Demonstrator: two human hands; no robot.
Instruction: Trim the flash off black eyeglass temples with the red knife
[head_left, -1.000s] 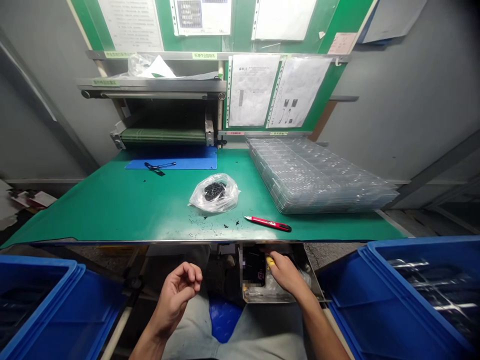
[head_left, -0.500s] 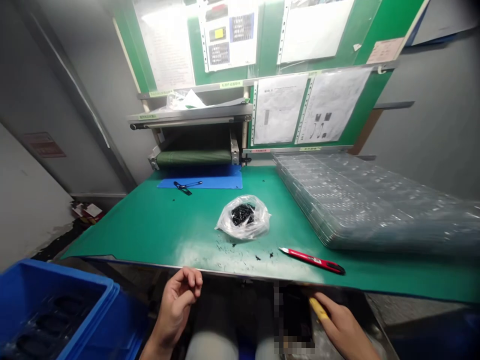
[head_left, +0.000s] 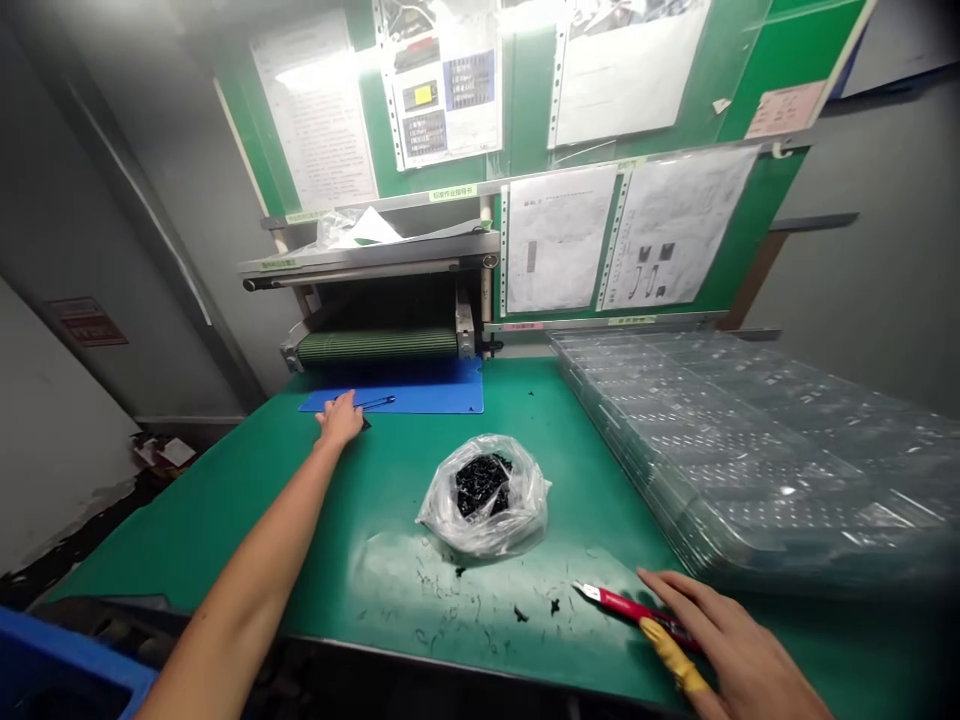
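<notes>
Metal tool [head_left: 377, 403] at the front edge of blue mat [head_left: 442, 395], under left hand [head_left: 340, 420], fingers drawn narrow, grip unclear | clear bag [head_left: 521, 505] of black pieces [head_left: 480, 483] mid-worktop [head_left: 360, 570], apparently kept within reach, open room either side | red utility knife [head_left: 622, 605] near the front edge, beneath right hand [head_left: 731, 645], half-open, yellow item [head_left: 673, 655] against it, hold unclear | clear tray stack [head_left: 750, 450] far right

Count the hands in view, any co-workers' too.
2, both the wearer's own. The left hand is at the edge of the blue mat; the right hand is at lower right, over a red utility knife. No others visible.
</notes>
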